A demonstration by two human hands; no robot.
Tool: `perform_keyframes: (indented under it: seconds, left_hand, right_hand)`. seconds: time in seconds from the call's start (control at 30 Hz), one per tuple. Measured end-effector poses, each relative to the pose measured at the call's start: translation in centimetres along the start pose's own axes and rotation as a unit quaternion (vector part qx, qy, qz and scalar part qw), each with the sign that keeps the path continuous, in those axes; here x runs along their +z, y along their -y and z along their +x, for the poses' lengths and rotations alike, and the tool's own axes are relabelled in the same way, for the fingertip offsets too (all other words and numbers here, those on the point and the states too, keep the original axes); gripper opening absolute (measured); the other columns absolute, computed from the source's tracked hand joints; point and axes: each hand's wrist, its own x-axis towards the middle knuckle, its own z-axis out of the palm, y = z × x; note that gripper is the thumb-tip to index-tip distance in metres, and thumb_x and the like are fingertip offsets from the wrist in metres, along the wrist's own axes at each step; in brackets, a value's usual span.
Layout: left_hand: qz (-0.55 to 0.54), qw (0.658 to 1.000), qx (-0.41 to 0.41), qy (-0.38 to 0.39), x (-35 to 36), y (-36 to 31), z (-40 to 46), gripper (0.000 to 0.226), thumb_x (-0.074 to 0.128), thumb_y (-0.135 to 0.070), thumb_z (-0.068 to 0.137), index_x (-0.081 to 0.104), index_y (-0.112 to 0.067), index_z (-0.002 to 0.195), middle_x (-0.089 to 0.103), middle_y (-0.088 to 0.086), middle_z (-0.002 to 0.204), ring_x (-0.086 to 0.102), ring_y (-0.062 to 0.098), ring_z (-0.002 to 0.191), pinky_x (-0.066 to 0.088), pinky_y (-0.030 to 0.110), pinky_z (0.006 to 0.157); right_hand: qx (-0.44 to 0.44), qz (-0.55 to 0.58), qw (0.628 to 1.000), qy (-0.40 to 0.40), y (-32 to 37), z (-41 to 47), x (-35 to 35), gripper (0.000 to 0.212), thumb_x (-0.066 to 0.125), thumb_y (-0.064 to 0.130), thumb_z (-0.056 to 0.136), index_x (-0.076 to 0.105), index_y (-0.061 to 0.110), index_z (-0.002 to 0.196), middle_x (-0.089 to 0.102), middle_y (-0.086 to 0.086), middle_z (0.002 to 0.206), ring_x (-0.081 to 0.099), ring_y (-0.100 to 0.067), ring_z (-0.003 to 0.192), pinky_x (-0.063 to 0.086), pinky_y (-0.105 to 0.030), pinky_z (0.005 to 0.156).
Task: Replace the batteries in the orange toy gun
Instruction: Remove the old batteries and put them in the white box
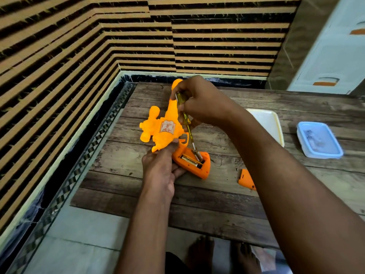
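The orange toy gun [162, 131] lies on the wooden table [207, 196], barrel pointing away, grip toward me. Its battery compartment [192, 160] in the grip is uncovered, and a battery [188, 160] shows inside. My left hand [162, 165] grips the gun at the base of the grip. My right hand [199, 101] holds a yellow-handled screwdriver [185, 119] upright, its tip down inside the compartment against the battery end. The orange compartment cover [245, 179] lies loose on the table to the right of the grip, partly hidden by my right forearm.
A white tray [270, 123] sits behind my right arm. A lidded blue plastic box [319, 140] stands at the right. A striped wall runs along the left and far sides, close to the table. My bare feet show below the near edge.
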Motion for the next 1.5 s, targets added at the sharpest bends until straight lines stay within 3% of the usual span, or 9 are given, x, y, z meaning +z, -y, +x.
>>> perform_keyframes:
  seconds: [0.17, 0.3, 0.4, 0.5, 0.6, 0.7, 1.1, 1.3, 1.5]
  left_hand:
    - [-0.007, 1.000, 0.002, 0.000, 0.1, 0.0, 0.0, 0.017, 0.078, -0.015, 0.089, 0.069, -0.016, 0.105, 0.079, 0.013, 0.096, 0.078, 0.028, 0.085, 0.063, 0.043, 0.069]
    - [-0.010, 1.000, 0.002, -0.003, 0.1, 0.0, 0.1, 0.015, 0.077, -0.013, 0.090, 0.068, -0.017, 0.101, 0.079, 0.011, 0.089, 0.078, 0.023, 0.073, 0.062, 0.039, 0.061]
    - [-0.005, 1.000, 0.000, -0.001, 0.0, 0.1, 0.2, 0.016, 0.077, -0.014, 0.089, 0.068, -0.017, 0.102, 0.079, 0.012, 0.093, 0.079, 0.025, 0.077, 0.063, 0.041, 0.064]
    - [-0.002, 1.000, 0.003, -0.001, -0.1, 0.2, 0.3, 0.015, 0.077, -0.015, 0.089, 0.070, -0.016, 0.102, 0.079, 0.012, 0.096, 0.078, 0.025, 0.080, 0.063, 0.041, 0.065]
    - [0.003, 1.000, 0.001, 0.008, -0.1, 0.1, 0.2, 0.018, 0.076, -0.015, 0.090, 0.071, -0.013, 0.108, 0.080, 0.011, 0.092, 0.078, 0.023, 0.078, 0.065, 0.040, 0.065]
    - [0.005, 1.000, -0.003, 0.007, -0.1, 0.1, 0.1, 0.018, 0.074, -0.016, 0.092, 0.071, -0.011, 0.109, 0.079, 0.012, 0.091, 0.077, 0.018, 0.068, 0.065, 0.038, 0.063]
    - [-0.008, 1.000, -0.004, 0.001, -0.2, 0.2, 0.4, 0.027, 0.077, -0.017, 0.090, 0.069, -0.011, 0.115, 0.079, 0.015, 0.103, 0.078, 0.028, 0.089, 0.064, 0.043, 0.068]
    - [-0.014, 1.000, -0.009, -0.004, -0.1, 0.1, 0.2, 0.023, 0.077, -0.015, 0.089, 0.068, -0.014, 0.110, 0.077, 0.014, 0.099, 0.077, 0.027, 0.085, 0.062, 0.040, 0.060]
    - [-0.015, 1.000, -0.012, 0.000, -0.2, 0.0, 0.3, 0.028, 0.078, -0.018, 0.089, 0.067, -0.015, 0.115, 0.077, 0.014, 0.104, 0.076, 0.028, 0.090, 0.062, 0.041, 0.065]
  right_hand:
    - [-0.012, 0.137, 0.990, -0.028, -1.5, -2.3, 0.1, 0.036, 0.044, -0.008, 0.100, 0.062, 0.010, 0.126, 0.063, -0.031, 0.104, 0.071, -0.043, 0.085, 0.065, -0.060, 0.067]
    - [-0.051, 0.181, 0.980, -0.060, -2.6, -3.3, 0.9, 0.033, 0.039, -0.012, 0.099, 0.063, 0.004, 0.115, 0.059, -0.036, 0.108, 0.070, -0.047, 0.092, 0.065, -0.060, 0.071]
    - [-0.055, 0.171, 0.980, -0.083, -3.3, -4.1, 1.0, 0.036, 0.035, -0.018, 0.093, 0.066, -0.004, 0.103, 0.068, -0.016, 0.085, 0.065, -0.022, 0.069, 0.062, -0.034, 0.061]
    - [-0.048, 0.065, 0.995, -0.056, -3.5, -5.2, 0.6, 0.030, 0.046, -0.014, 0.092, 0.073, -0.001, 0.095, 0.064, 0.019, 0.068, 0.057, 0.003, 0.063, 0.043, -0.014, 0.060]
    - [-0.030, -0.106, 0.994, 0.015, -3.5, -6.1, 1.4, 0.010, 0.070, 0.013, 0.093, 0.080, 0.013, 0.095, 0.063, 0.012, 0.076, 0.056, 0.000, 0.070, 0.038, -0.016, 0.063]
    - [-0.034, -0.176, 0.984, 0.026, -3.8, -6.5, 2.9, 0.019, 0.080, 0.029, 0.090, 0.082, 0.018, 0.105, 0.047, 0.017, 0.076, 0.043, -0.002, 0.067, 0.037, -0.004, 0.059]
    - [-0.020, -0.103, 0.977, -0.188, -4.4, -6.1, 3.7, 0.011, 0.079, 0.020, 0.088, 0.081, 0.010, 0.094, 0.052, -0.003, 0.092, 0.050, -0.013, 0.079, 0.031, -0.010, 0.063]
    - [0.017, -0.280, 0.958, -0.054, -6.6, -3.2, 2.9, 0.010, 0.070, 0.010, 0.092, 0.070, 0.005, 0.100, 0.051, -0.016, 0.118, 0.062, -0.038, 0.095, 0.058, -0.047, 0.082]
    - [0.029, -0.311, 0.950, -0.013, -7.0, -2.1, 3.7, 0.011, 0.069, 0.008, 0.094, 0.069, 0.004, 0.105, 0.053, -0.018, 0.119, 0.064, -0.042, 0.097, 0.059, -0.052, 0.083]
